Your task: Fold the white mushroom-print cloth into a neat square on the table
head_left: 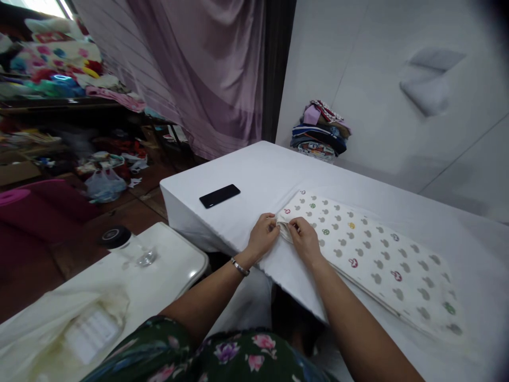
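A long folded piece of white cloth (358, 249), printed with small grey, red, green and yellow mushroom shapes, lies flat along the right part of the white-covered table (246, 164). At its near left corner, my left hand (263, 233) pinches the edge of the cloth between thumb and fingers. Just to the right, my right hand (304, 239) pinches the same corner, which is slightly lifted and folded between the two hands. A metal bracelet (240, 267) circles my left wrist.
A black phone (220, 196) lies on the table, left of the cloth. Folded fabrics (320, 132) are stacked by the wall behind. At lower left, a small white table (159, 239) bears a clear jar with a black lid (116, 237). A purple curtain (207, 69) hangs behind.
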`<state>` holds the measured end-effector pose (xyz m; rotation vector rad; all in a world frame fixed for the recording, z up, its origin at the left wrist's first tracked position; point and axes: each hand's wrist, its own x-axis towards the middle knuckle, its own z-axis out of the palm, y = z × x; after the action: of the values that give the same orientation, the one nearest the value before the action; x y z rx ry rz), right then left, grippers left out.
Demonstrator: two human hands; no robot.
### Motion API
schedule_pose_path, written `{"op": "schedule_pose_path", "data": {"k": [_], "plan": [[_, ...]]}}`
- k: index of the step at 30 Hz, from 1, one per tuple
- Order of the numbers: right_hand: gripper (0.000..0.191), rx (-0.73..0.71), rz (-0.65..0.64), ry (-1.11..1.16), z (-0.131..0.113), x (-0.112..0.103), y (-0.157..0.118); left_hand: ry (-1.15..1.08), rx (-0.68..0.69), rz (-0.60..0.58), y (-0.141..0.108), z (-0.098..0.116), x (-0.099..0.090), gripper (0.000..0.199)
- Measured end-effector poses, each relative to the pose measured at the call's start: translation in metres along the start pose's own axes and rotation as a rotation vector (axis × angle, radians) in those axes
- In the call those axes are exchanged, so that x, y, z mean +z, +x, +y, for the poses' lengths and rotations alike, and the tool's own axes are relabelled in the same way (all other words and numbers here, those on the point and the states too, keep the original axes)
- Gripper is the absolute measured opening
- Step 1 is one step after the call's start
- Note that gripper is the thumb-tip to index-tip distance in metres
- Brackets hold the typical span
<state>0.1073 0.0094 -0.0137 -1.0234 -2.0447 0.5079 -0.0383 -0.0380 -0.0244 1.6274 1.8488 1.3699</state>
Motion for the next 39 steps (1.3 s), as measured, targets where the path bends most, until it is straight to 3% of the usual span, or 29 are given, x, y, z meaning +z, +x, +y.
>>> {"op": "schedule_pose_path", "data": {"k": [2,4,17,25,32,39], "plan": [[0.014,-0.001,-0.006,0.005,0.0004,0.0008,0.0,0.0,0.0,0.053,-0.0005,0.0012,-0.0002,0.003],[0.015,-0.012,0.0,0.001,0.0007,0.0015,0.0001,-0.02,-0.007,0.083,-0.0006,0.0019,-0.0003,0.014],[0.022,-0.255,0.006,-0.103,0.0032,0.0046,-0.0009,0.0,0.019,0.003,0.0018,-0.0047,0.0007,0.014],[0.017,-0.245,-0.047,-0.272,0.002,0.0072,0.0014,0.042,0.035,-0.03,0.0033,-0.0047,0.0005,0.018],[0.021,-0.325,-0.01,-0.123,-0.0001,0.0075,0.0014,0.021,0.062,-0.011,0.0039,-0.0079,0.0011,0.024],[0.021,-0.323,-0.046,-0.116,-0.0005,0.0066,0.0022,0.029,0.086,-0.03,0.0026,-0.0051,0.0008,0.031]]}}
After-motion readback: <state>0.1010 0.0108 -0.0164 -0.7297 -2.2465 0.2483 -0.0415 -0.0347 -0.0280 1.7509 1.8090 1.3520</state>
